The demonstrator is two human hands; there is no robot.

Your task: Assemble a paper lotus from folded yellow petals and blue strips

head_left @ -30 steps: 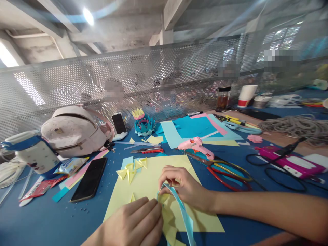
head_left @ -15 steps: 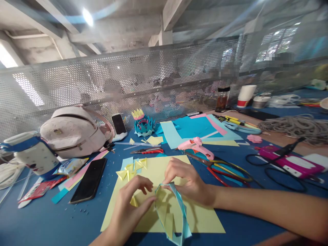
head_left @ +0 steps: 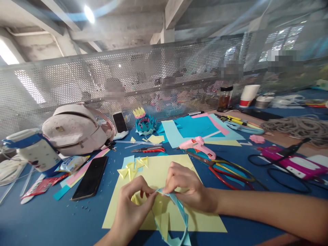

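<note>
1. The light-blue paper ring [head_left: 183, 213] with yellow pieces along its left side is raised at its far end above the yellow sheet [head_left: 206, 218], while its near end reaches past the sheet's front edge
2. Your left hand [head_left: 133, 205] now has thumb and index finger pinched together on the ring's top left; half a second ago they stood apart, with the thumb at its left side
3. Your right hand [head_left: 187, 188] stays closed on the top right of the ring, fingers curled
4. Folded yellow pieces [head_left: 132, 171] lie at the sheet's far left corner, unmoved
5. Beyond the sheet you have the red utility knife [head_left: 155, 149], the pink glue gun [head_left: 197, 147] and, to the right, scissors [head_left: 221, 178]
6. Left of the sheet, a black phone [head_left: 91, 177] lies flat on the blue surface [head_left: 46, 218]
</note>
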